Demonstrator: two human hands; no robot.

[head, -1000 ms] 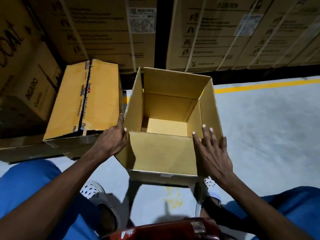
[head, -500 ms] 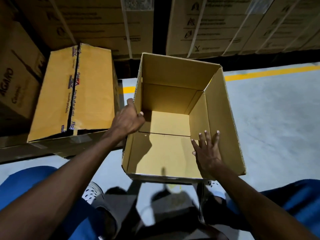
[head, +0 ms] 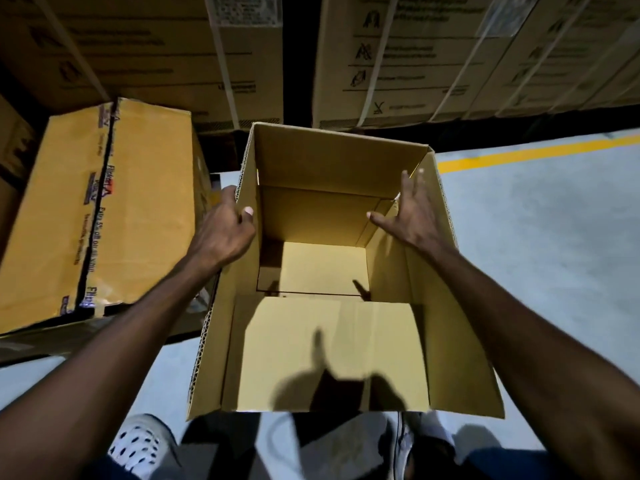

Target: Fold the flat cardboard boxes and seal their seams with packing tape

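At frame centre, your left hand point(head: 225, 233) gripping the open box's point(head: 332, 344) left wall, right hand point(head: 414, 213) spread, seemingly against its right wall

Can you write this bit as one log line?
open brown cardboard box: flaps up | left hand: grips left wall | right hand: open, inside right wall

Warehouse / packing area. Evidence: tall stacks of strapped shipping cartons point(head: 450, 53) along the back, printed with handling symbols and stuck with labels; grey painted concrete floor point(head: 540, 237) with a yellow lane line point(head: 530, 154); a sealed carton point(head: 114, 209) closed with branded printed tape on the left; an open cardboard box point(head: 332, 161) on the floor. Dim overhead lighting, hard shadows.
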